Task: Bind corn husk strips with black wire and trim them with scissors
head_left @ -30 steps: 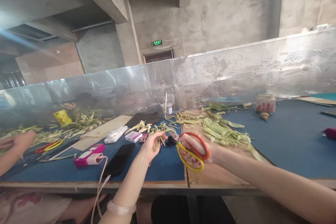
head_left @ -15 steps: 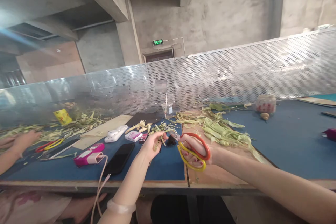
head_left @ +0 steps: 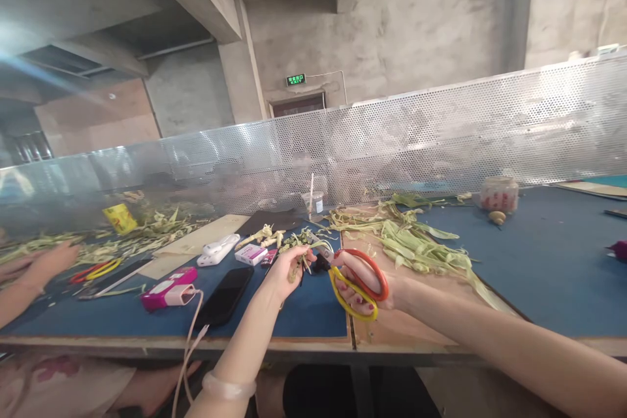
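We see the left hand [head_left: 288, 272] pinching a bundle of pale green plant strips [head_left: 298, 239] between thumb and fingers, just above the blue mat [head_left: 318, 317]. The ends poke out beyond the fingertips, which we take as a way of keeping them exposed while the rest is steadied. The right hand [head_left: 360, 284] is closed around a pair of scissors [head_left: 379, 277], its fingers wrapped in the orange and yellow handles, probably so that one hand can both carry and work them. The blades point towards the bundle and come up right beside it; we cannot tell whether they are parted or touching it.

Loose husks [head_left: 416, 248] lie in a heap on the wooden board [head_left: 392, 323], near the right hand, a spot we judge handy for reaching. The black phone [head_left: 228, 297] and the magenta device [head_left: 166, 289] rest to the left of the left forearm, out of the scissors' way as we read it (the pale cable [head_left: 186, 349] hangs over the table's edge). Farther left, a co-worker's hand [head_left: 56, 262], blurred, is among more plant strips, near other scissors [head_left: 95, 271]; we cannot make out its grip.
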### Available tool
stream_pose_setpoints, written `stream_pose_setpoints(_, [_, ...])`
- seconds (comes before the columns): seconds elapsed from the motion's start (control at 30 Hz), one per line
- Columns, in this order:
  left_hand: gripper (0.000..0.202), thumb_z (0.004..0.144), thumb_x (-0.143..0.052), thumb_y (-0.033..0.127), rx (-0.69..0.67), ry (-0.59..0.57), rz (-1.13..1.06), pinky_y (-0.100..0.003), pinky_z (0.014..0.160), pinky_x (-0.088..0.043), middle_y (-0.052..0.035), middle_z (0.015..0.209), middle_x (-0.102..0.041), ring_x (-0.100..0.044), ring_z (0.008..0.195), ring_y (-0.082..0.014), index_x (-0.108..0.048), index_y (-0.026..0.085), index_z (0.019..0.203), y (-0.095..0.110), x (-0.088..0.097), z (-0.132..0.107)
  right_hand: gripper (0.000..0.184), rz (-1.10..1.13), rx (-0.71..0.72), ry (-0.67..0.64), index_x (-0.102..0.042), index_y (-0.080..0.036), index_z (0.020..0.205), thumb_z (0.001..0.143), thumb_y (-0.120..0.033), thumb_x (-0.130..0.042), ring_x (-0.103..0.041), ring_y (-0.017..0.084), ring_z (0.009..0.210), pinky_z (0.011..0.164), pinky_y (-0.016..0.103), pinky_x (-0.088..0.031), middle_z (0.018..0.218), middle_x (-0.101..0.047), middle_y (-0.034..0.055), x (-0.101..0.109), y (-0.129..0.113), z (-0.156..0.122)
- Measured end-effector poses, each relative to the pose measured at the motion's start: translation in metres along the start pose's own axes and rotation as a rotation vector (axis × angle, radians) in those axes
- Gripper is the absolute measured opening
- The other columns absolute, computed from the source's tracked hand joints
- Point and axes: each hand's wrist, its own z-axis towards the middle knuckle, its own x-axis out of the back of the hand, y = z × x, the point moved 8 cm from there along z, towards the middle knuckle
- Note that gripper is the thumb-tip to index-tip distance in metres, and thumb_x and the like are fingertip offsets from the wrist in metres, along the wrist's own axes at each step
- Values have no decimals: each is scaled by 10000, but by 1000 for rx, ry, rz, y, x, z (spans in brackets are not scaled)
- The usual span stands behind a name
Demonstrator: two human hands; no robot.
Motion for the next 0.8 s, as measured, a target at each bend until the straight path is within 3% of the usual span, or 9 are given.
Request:
stream_pose_setpoints(0.37, [139, 696, -541, 42, -10, -12, 4, -199, 534, -460, -33, 528, -615, -587, 489, -101, -628, 85, 597, -2, 2, 3, 392, 15, 13, -42, -407, -177, 596, 742, -541, -401, -320, 67, 381, 288, 167, -249, 501, -326, -42, -5, -4, 4])
stream_pose_setpoints(0.57, [141, 687, -539, 61, -14, -31, 14, -210, 540, -450, -40, 521, -620, -591, 503, -112, -629, 87, 582, -3, 2, 5, 420, 2, 22, 18, -391, -184, 594, 721, -582, -432, -265, 57, 363, 279, 168, -208, 477, -292, -56, 2, -2, 7])
stream_pose_setpoints(0.8, [113, 666, -552, 72, -37, -19, 15, -220, 558, -442, -26, 521, -620, -586, 502, -108, -629, 100, 588, 0, 3, 6, 412, -22, 53, 24, -396, -191, 603, 727, -581, -441, -308, 76, 399, 301, 186, -227, 509, -315, -35, 3, -11, 11])
